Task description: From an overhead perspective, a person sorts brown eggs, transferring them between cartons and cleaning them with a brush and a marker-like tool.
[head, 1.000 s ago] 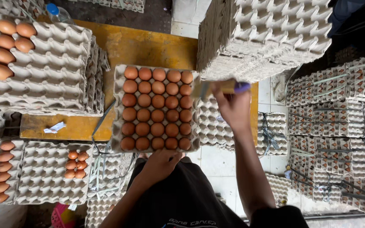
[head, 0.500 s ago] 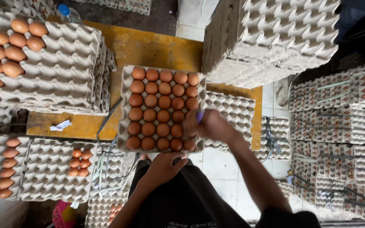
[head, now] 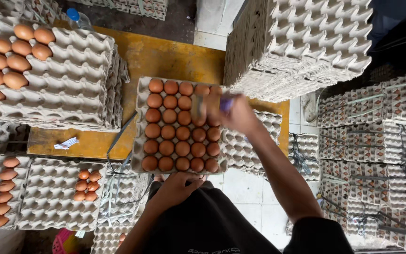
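Observation:
A grey pulp tray (head: pixel 140 117) filled with brown eggs (head: pixel 175 134) rests in front of me over a yellow table. My left hand (head: pixel 175 188) grips the tray's near edge from below. My right hand (head: pixel 236 115) hovers over the far right eggs, closed on a small tool with a purple handle (head: pixel 225 103). The tool's pale, blurred end reaches left over the eggs. Whether it touches them cannot be told.
The yellow table (head: pixel 165 51) carries a stack of pulp trays (head: pixel 62 80) at left, with several eggs on top. A tall stack of empty trays (head: pixel 301 42) stands at upper right. Tied bundles of egg trays (head: pixel 367 141) fill the right; partly filled trays (head: pixel 48 197) lie lower left.
My right hand has come down and to the left with the tool, from beyond the tray's far right corner to over its far right eggs. The left hand keeps its hold.

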